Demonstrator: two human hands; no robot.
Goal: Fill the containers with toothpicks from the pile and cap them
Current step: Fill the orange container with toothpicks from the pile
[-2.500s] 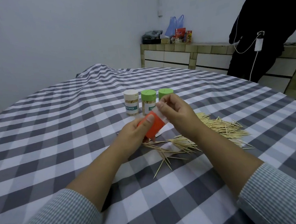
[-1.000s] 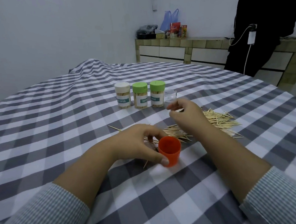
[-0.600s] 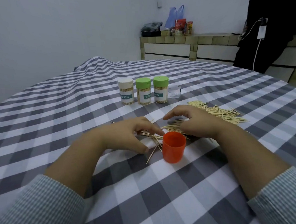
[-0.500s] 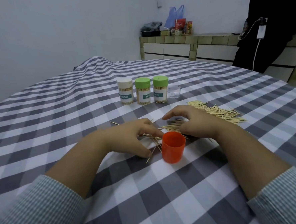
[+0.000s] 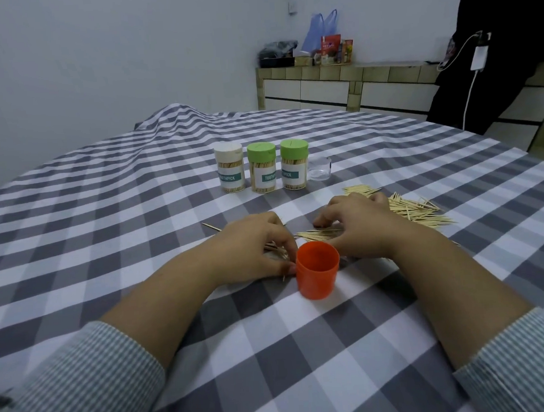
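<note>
Three capped jars (image 5: 262, 167) read "TOOTHPICK". Your orange cap (image 5: 317, 273) stands mouth-up between your hands, before the toothpicks (image 5: 414, 211), which mostly lie crosswise. Your left hand (image 5: 251, 250) and right hand (image 5: 361, 224) curl onto them; grip unclear.

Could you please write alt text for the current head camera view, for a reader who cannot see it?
Two hands, left hand and right hand, gather loose toothpicks on a checked tablecloth behind an open orange container. Farther back stand three capped toothpick jars beside a clear lid.
</note>
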